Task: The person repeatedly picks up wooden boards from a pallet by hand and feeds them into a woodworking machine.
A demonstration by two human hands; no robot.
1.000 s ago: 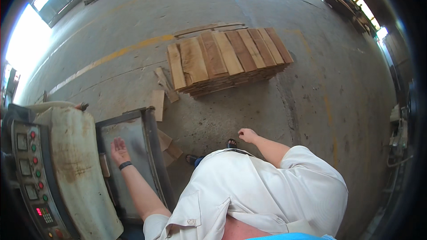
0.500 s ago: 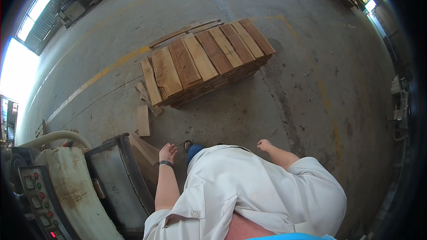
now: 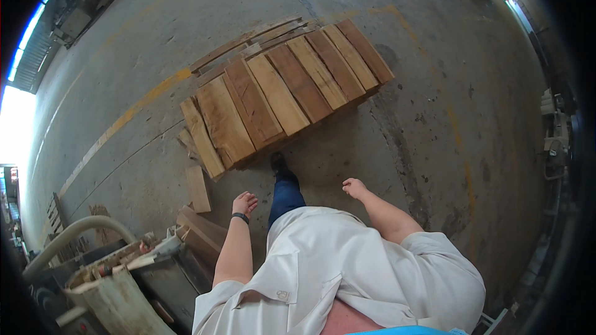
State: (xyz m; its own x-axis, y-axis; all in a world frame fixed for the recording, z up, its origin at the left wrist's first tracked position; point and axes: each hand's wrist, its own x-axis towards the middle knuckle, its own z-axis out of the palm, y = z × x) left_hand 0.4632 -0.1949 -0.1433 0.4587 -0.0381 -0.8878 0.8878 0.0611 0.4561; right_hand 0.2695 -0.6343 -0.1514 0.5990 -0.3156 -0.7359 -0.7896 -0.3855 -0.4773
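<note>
In front of me stands a low stack of wooden boards (image 3: 282, 90), its top layer laid side by side in alternating pale and reddish brown. My left hand (image 3: 246, 203) hangs short of the stack's near left corner, fingers slightly bent and apart, holding nothing; a dark band circles its wrist. Loosely curled and bare of any object, my right hand (image 3: 354, 188) is over the floor on the near right side of the stack. Neither hand touches the boards. One leg in blue trousers (image 3: 286, 198) reaches forward, its dark shoe (image 3: 279, 162) close to the stack's near edge.
At lower left is a worn machine (image 3: 118, 301) with a thick pale hose (image 3: 81, 236). Brown planks (image 3: 203, 231) lean beside it. A loose board (image 3: 198, 189) lies on the floor near the stack, and long strips (image 3: 248, 40) lie behind it. Yellow lines (image 3: 149, 96) mark the concrete.
I have moved forward, so the stack is nearer and larger in view. A leg has swung out ahead. The machine has slid down and back at lower left; both hands remain without any object.
</note>
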